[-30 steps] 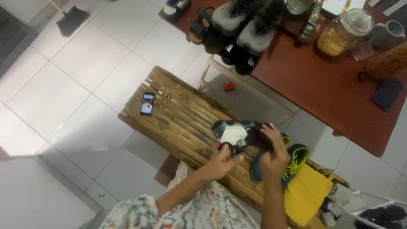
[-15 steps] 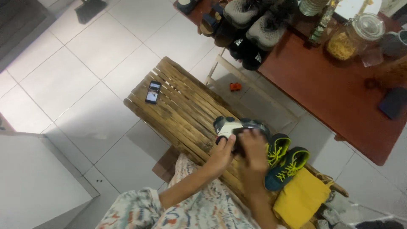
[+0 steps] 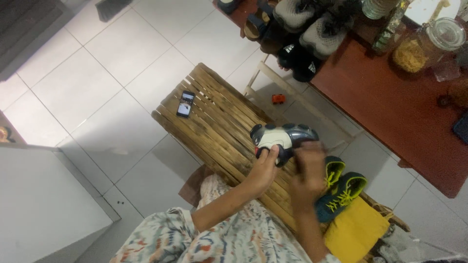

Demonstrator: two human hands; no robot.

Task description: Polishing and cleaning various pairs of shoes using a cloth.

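Note:
A dark blue and white shoe [image 3: 282, 137] lies on its side on the slatted bamboo bench [image 3: 214, 122]. My left hand [image 3: 264, 168] grips its toe end from below. My right hand [image 3: 308, 173] is blurred and sits at the shoe's heel end, touching it; whether it grips I cannot tell. Just right of my right hand lies a pair of teal shoes with yellow laces [image 3: 341, 187] on the bench, beside a yellow cloth [image 3: 355, 231].
A phone [image 3: 185, 103] lies at the bench's far left end. A red-brown table [image 3: 399, 97] at the right carries jars [image 3: 429, 44] and several grey and black shoes [image 3: 312, 29]. A small red object [image 3: 278, 99] is on the tiled floor.
The view has shifted, so the bench sits more central. The blue and white shoe stays in my hands, and my right hand has moved along its heel end with blur.

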